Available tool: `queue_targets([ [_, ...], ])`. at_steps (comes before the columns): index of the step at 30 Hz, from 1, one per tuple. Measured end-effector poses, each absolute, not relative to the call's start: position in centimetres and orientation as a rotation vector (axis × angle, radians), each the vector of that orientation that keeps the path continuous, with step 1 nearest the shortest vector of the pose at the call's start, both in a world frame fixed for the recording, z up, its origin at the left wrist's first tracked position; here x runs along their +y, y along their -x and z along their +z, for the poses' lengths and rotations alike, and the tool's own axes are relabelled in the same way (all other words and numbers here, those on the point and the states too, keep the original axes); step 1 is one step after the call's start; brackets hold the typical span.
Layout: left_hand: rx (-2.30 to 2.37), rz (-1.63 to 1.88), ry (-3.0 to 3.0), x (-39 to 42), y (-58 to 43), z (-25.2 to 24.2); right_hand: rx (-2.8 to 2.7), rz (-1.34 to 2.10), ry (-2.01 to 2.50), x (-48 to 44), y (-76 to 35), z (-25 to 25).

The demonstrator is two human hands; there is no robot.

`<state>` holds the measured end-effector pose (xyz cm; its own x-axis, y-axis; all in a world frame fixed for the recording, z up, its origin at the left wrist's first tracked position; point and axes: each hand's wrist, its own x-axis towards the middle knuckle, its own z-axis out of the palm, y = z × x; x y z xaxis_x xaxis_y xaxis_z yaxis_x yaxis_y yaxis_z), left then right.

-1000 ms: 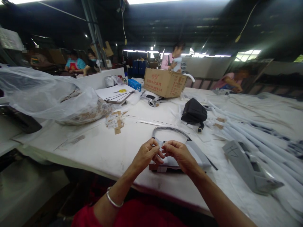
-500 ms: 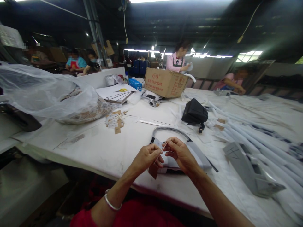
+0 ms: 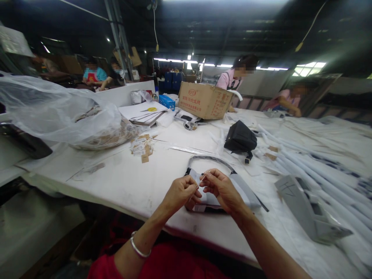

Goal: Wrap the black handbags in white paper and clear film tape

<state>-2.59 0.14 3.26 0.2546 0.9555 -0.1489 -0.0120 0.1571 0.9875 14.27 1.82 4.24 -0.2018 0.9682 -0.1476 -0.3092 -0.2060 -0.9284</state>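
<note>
White table (image 3: 122, 182), clear plastic bag (image 3: 58, 112), cardboard box (image 3: 203, 101) with red print too blurred to read, grey handbag (image 3: 243, 190) at near edge, left hand (image 3: 180, 192) and right hand (image 3: 223, 190), each grip pinched shut on thin pale strand (image 3: 202, 179) just above it.

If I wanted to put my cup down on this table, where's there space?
Best spot: the bare table between the tags and the left hand, which pinches a string, beside the plastic bag. A smaller gap lies between the tags and the black pouch. The right side is crowded with white rolls.
</note>
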Motion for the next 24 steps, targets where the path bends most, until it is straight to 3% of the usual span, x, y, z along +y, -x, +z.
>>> queue_targets([
  [13,1.243,1.103,-1.395,0.2,2.6,1.8,-0.759,1.751,0.806,1.0,-13.2,4.7],
  [19,1.414,1.176,-1.531,-0.4,4.2,2.5,-1.336,1.793,1.244,0.7,-14.3,4.2],
  [24,1.37,1.142,-1.504,-0.4,4.3,1.8,-1.485,1.658,1.136,1.5,-14.6,4.6],
])
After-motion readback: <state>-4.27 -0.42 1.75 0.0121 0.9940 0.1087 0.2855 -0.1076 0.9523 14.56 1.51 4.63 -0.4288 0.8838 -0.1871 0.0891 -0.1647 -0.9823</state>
